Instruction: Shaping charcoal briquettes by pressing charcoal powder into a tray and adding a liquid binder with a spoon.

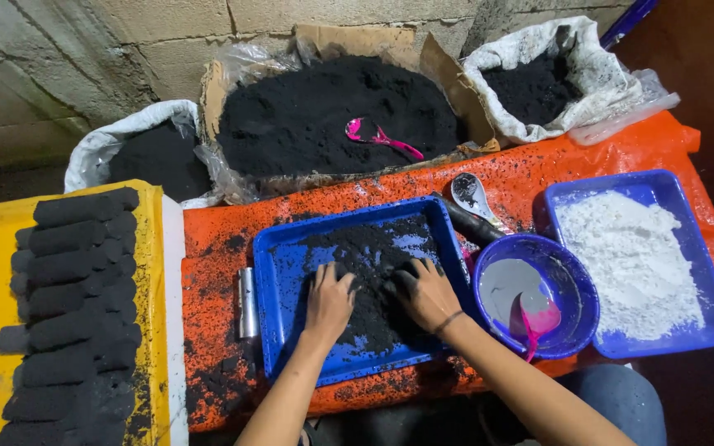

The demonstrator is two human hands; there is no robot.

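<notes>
A blue rectangular tray (pixel 278 272) lies on an orange sheet and holds a heap of black powder (pixel 369 277). My left hand (pixel 328 299) presses flat into the powder at the tray's middle, fingers spread. Beside it my right hand (pixel 425 291), blackened at the fingertips, digs into the same heap with curled fingers. A thin band circles my right wrist. Both hands touch only the powder.
A blue bowl (pixel 576 285) of grey liquid with a pink scoop (pixel 536 320) sits right of the tray, then a blue tray of white powder (pixel 630 264). Black pressed logs (pixel 72 310) lie on yellow board at left. A box (pixel 336 111) and sacks of black powder stand behind.
</notes>
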